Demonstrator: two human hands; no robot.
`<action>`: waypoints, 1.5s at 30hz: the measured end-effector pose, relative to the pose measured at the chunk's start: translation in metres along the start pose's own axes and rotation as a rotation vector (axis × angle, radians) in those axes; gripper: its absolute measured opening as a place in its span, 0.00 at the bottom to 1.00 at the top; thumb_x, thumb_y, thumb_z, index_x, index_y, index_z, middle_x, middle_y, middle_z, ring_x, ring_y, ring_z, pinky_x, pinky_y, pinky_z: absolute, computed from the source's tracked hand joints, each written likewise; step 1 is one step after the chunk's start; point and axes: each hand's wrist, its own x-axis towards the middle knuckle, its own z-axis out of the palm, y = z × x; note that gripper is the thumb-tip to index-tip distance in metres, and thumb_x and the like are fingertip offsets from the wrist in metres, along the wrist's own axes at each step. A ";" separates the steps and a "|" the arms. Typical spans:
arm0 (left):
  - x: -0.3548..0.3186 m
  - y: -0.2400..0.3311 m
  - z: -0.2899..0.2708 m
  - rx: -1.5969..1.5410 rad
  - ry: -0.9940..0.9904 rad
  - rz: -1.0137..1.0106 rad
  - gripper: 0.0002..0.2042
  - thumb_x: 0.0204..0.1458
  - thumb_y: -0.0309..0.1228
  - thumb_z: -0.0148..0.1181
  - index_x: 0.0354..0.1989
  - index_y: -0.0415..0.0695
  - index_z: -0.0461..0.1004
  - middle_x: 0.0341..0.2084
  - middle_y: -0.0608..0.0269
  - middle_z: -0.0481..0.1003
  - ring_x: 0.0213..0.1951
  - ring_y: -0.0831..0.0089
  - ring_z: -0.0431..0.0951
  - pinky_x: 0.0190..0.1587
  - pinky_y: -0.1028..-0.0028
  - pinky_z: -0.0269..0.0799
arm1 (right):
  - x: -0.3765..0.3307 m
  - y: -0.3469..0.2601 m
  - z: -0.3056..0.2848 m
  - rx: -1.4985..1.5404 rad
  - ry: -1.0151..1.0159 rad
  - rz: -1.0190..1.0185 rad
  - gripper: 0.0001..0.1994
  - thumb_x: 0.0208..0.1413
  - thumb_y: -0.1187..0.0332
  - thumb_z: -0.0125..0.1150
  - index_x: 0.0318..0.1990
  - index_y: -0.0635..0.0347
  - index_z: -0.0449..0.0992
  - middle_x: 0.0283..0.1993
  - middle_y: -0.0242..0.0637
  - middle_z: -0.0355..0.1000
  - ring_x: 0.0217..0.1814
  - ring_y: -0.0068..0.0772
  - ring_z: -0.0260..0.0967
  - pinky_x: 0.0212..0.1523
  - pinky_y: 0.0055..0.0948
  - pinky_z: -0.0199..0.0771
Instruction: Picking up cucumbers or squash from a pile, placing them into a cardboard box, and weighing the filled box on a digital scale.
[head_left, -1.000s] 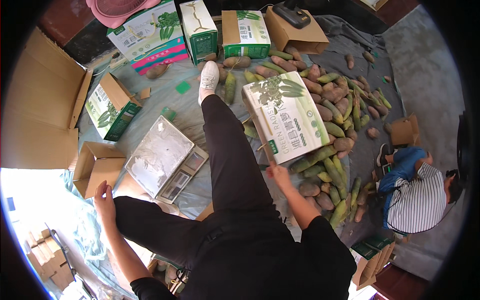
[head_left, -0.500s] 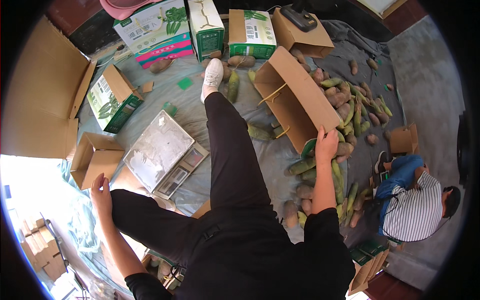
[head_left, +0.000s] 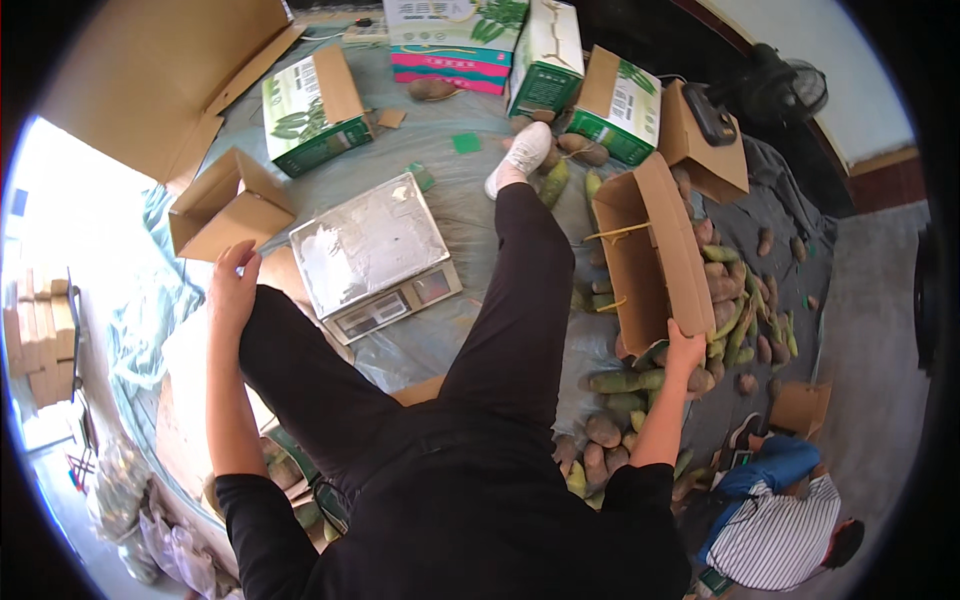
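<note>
Fingers of the right hand (head_left: 685,350) clasp the near rim of an open brown carton (head_left: 650,255), which lies tipped over a heap of sweet potatoes (head_left: 730,300) at the plastic sheet's (head_left: 470,200) right edge. The left hand (head_left: 232,290) rests open-fingered on the black-trousered knee (head_left: 275,330), near a scale (head_left: 375,255).

A grey plastic sheet (head_left: 450,215) covers the floor, with bright daylight flooding the left side.
</note>
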 end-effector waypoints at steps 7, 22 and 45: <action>-0.005 -0.001 -0.008 -0.020 -0.007 -0.045 0.13 0.51 0.29 0.56 0.44 0.38 0.75 0.35 0.52 0.77 0.40 0.60 0.78 0.45 0.66 0.71 | 0.036 -0.028 -0.015 -0.226 0.062 0.006 0.17 0.48 0.61 0.64 0.38 0.69 0.78 0.35 0.56 0.75 0.38 0.56 0.73 0.39 0.46 0.72; -0.008 -0.002 -0.015 0.006 -0.010 -0.035 0.14 0.52 0.29 0.57 0.46 0.38 0.75 0.36 0.54 0.77 0.41 0.65 0.78 0.46 0.69 0.70 | 0.084 -0.219 -0.029 0.395 0.058 -0.428 0.15 0.49 0.71 0.65 0.43 0.71 0.76 0.42 0.41 0.77 0.44 0.30 0.73 0.47 0.28 0.69; -0.030 -0.035 -0.037 -0.080 0.091 -0.148 0.13 0.52 0.29 0.57 0.46 0.39 0.75 0.35 0.55 0.77 0.40 0.67 0.78 0.41 0.72 0.73 | -0.038 -0.347 0.173 0.894 -1.196 -0.016 0.25 0.41 0.72 0.72 0.49 0.69 0.72 0.45 0.39 0.74 0.44 0.31 0.71 0.45 0.31 0.71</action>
